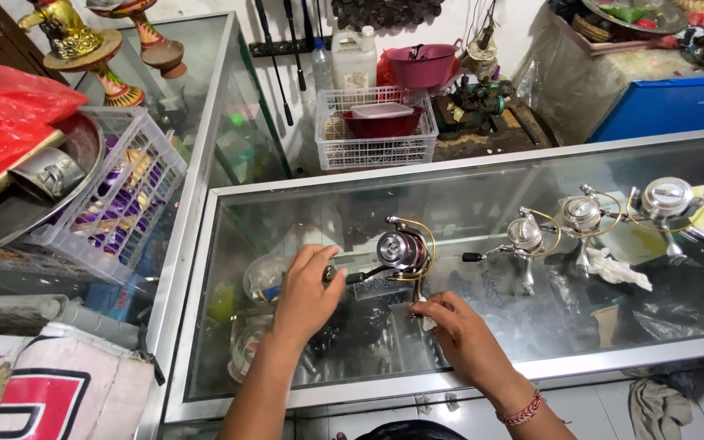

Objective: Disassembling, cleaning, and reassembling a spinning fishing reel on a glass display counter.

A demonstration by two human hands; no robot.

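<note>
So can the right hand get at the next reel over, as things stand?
Probably yes. The right hand rests at the foot of the near reel, and the glass top between it and the next reel looks bare.

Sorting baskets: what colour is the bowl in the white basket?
Dark red bowl, head view.

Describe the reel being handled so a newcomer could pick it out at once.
On the glass counter top stand four silver-and-gold fishing reels. The handled reel is the leftmost, set apart from the other three reels clustered at the right. Only it has hands on it: left hand at its handle, right hand at its foot.
</note>
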